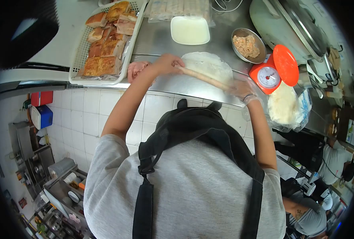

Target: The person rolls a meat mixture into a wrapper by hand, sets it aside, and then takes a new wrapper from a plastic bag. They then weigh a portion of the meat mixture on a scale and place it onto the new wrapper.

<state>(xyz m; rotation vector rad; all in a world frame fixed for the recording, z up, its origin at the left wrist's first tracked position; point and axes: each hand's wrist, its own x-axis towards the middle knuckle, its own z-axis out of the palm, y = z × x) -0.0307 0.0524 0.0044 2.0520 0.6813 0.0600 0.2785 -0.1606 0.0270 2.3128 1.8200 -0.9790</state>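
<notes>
A wooden rolling pin (205, 77) lies at a slant over a flat, pale, roughly round sheet of dough (212, 63) on the metal counter. My bare left hand (169, 63) is closed on the pin's left end, fingers curled over it. At the other end, my right hand (243, 88), in a clear plastic glove, is closed on the pin, its fingers partly hidden. A piece of raw pinkish meat (137, 69) sits by my left forearm. Close to my right hand stands an orange kitchen scale (267, 76) with a round dial and an orange pan (285, 65).
A white perforated basket (76, 59) holds browned meat pieces. Behind the dough are a white square dish (190, 30) and packed plastic bags (179, 8). A metal bowl (237, 35) contains orange filling. An open plastic bag (282, 104) of pale dough lies right. Other people (330, 159) are at right.
</notes>
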